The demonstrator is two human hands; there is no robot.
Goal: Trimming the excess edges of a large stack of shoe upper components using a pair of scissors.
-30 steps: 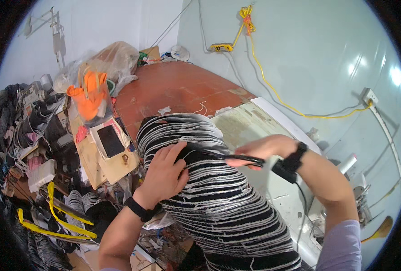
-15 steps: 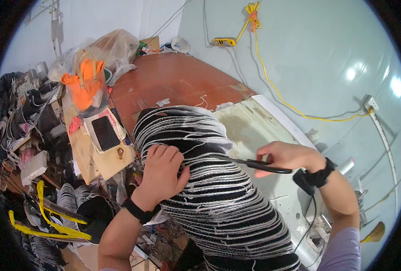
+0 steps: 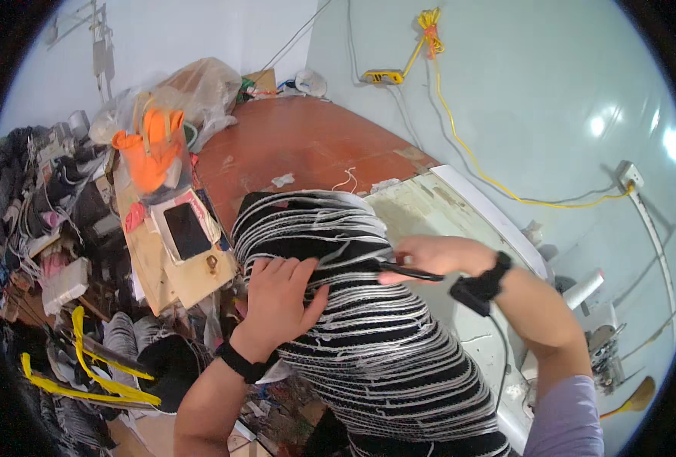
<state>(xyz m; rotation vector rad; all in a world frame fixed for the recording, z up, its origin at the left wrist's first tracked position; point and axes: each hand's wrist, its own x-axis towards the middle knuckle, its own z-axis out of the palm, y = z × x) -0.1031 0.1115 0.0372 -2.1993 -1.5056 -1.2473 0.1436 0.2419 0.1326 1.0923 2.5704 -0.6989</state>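
A long row of black fabric pieces with white corded edges [image 3: 384, 335] lies packed in layers before me. My left hand [image 3: 281, 305] rests on the left side of the row, thumb spread from the fingers, open and touching the layers. My right hand [image 3: 437, 255] is closed around the dark handles of a pair of scissors [image 3: 410, 271] at the right side. The blades point left, in among the layers near my left fingertips, and their tips are hard to make out. Both wrists wear black bands.
Beyond the row is a red-brown surface [image 3: 277, 141]. To the left, a dark phone [image 3: 187, 230] lies on papers and boards beside an orange item in a clear bag [image 3: 153, 152]. Yellow-trimmed things [image 3: 86, 365] lie lower left. A pale machine table [image 3: 467, 335] stands right.
My right hand with the scissors has moved left, bringing the blades in over the layers. My left hand stays on the row. The whole view has shifted slightly.
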